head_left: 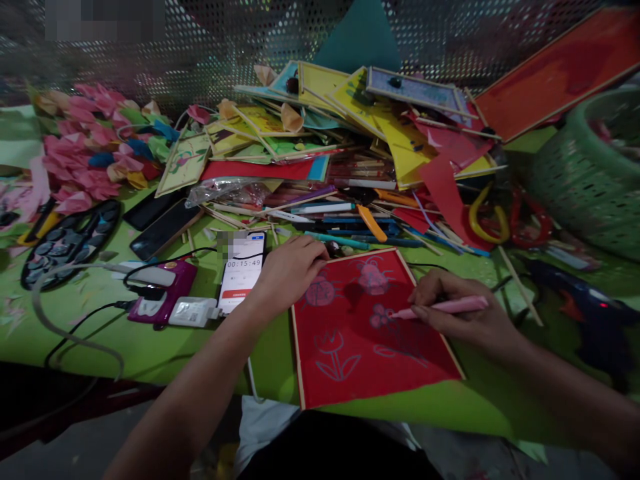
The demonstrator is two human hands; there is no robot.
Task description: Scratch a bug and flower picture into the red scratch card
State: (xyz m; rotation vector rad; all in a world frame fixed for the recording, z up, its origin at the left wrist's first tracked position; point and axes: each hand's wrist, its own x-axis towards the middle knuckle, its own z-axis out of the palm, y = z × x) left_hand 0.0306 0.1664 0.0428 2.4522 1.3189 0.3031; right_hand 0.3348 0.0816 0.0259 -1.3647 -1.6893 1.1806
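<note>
A red sheet edged with thin wooden sticks lies flat on the green table. It bears drawn ladybirds, a tulip outline and a small flower. My right hand is closed around a pink marker, its tip at the small flower, whose petals are partly pink. My left hand rests at the sheet's upper left corner with its fingers stretched out and bent a little; its fingertips lie by the edge, near the left ladybird.
Left are a lit phone, a purple power strip with cables, and a black palette. Behind lies a heap of framed pictures, pens and sticks. A glue gun and green basket stand right.
</note>
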